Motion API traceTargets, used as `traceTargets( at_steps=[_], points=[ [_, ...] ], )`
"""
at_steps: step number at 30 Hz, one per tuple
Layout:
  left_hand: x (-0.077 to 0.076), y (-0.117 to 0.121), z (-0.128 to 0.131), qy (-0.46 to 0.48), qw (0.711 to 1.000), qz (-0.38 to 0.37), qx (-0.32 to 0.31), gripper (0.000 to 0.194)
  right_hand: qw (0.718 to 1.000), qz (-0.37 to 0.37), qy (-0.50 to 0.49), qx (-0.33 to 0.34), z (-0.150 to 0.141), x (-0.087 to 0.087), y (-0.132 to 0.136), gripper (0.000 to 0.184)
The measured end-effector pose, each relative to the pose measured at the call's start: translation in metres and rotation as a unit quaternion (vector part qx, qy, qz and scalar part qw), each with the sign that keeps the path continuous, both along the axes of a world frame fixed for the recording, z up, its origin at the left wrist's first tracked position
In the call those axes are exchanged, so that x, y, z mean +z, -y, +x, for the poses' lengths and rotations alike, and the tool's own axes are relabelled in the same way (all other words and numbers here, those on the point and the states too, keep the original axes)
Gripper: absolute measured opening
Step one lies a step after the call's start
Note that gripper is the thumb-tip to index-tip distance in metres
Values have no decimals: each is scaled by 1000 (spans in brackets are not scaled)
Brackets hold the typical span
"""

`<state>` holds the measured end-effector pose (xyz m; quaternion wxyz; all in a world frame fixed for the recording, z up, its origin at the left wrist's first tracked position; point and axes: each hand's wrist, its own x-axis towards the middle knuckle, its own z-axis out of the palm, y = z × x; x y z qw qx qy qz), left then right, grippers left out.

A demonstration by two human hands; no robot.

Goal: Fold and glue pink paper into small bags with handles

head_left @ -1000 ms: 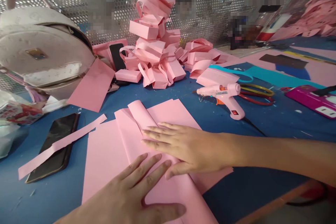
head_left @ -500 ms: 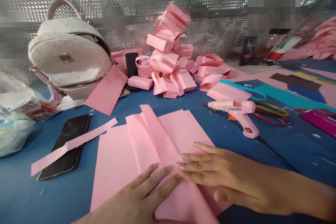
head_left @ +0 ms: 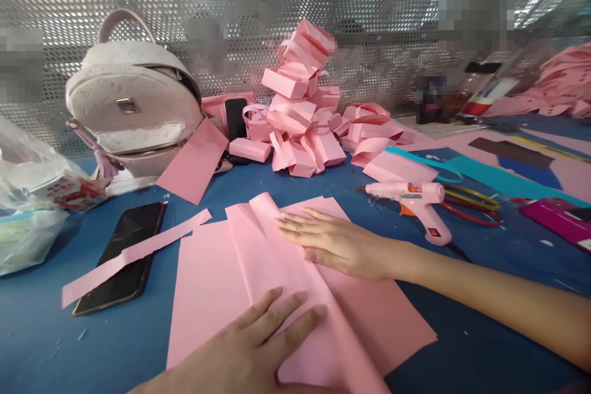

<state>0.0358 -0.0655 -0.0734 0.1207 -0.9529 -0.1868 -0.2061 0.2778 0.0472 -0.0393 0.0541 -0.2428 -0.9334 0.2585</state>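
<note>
A folded pink paper sheet [head_left: 295, 283] lies in front of me on top of other flat pink sheets [head_left: 203, 283]. My left hand [head_left: 258, 338] rests on its near part, fingers spread and stretched out. Farther up, my right hand [head_left: 337, 240] lies flat along the right-hand fold, fingertips near the far end. The fold stands slightly rounded toward the bottom edge. Neither hand grips anything. A pink strip [head_left: 138, 249] lies across a black phone [head_left: 124, 258] to the left.
A pink glue gun [head_left: 415, 197] and scissors [head_left: 475, 203] lie at the right. Behind stands a pile of folded pink paper boxes [head_left: 300, 117]. A white backpack [head_left: 138, 98], a plastic bag [head_left: 32, 221] and a magenta object [head_left: 554, 218] surround the blue table [head_left: 37, 332].
My right hand has slid away from me along the fold, from the middle of the paper toward its far end. My left hand stays in place on the sheet.
</note>
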Motion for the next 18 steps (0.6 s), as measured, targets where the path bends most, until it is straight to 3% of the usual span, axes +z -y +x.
traceTargets(
  at_steps=[11, 14, 18],
  points=[
    [-2, 4, -3, -48, 998, -29, -20, 56, 994, 84, 56, -28, -32, -5, -27, 84],
    [7, 5, -6, -83, 994, -62, -31, 57, 991, 102, 67, -44, -41, -8, -35, 91],
    [30, 5, -7, -119, 983, -129, -48, 50, 990, 108, 71, -56, -45, -9, -38, 91]
  ],
)
